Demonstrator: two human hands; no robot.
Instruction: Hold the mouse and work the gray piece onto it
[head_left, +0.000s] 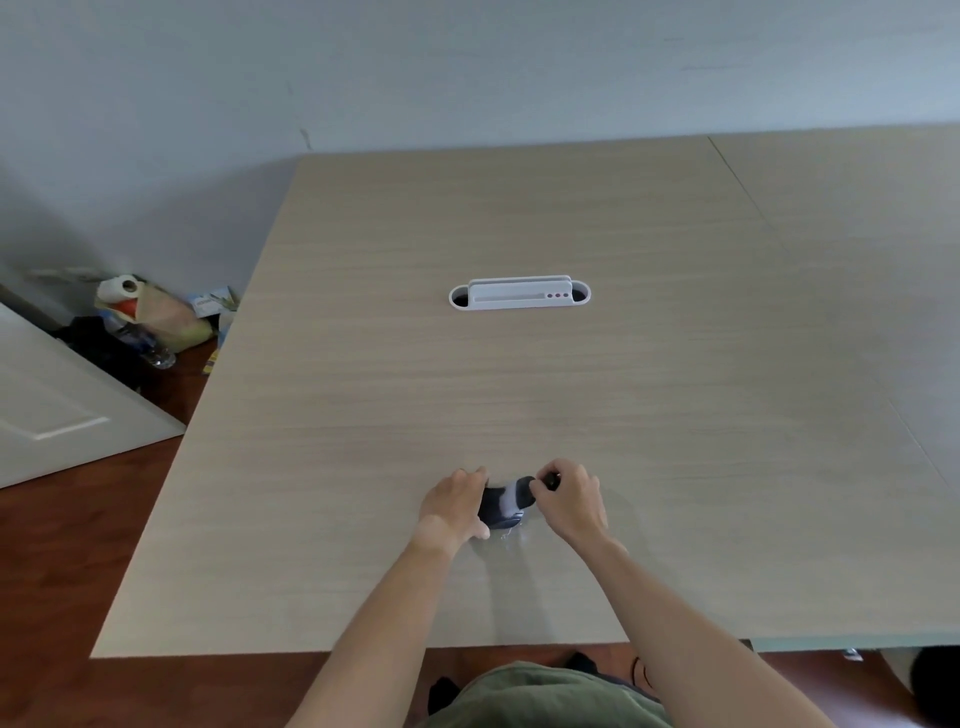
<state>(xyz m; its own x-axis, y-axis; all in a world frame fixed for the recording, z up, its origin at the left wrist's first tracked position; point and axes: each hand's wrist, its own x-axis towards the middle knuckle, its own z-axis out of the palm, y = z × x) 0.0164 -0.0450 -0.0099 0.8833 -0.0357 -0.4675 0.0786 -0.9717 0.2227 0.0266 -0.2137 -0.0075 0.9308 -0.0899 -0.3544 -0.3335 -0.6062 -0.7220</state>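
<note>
Two bare forearms come up from the bottom edge — no sleeves, no watch, no rings or bands that show. The left hand (456, 503) and right hand (570, 496) wear no gloves. Below them a fold of olive-green cloth (545, 696) covers the body — plain, unmarked, slightly creased.

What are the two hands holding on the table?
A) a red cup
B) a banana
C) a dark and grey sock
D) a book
C: the left hand and the right hand both grip a dark sock with a grey band on the wooden table.
</note>
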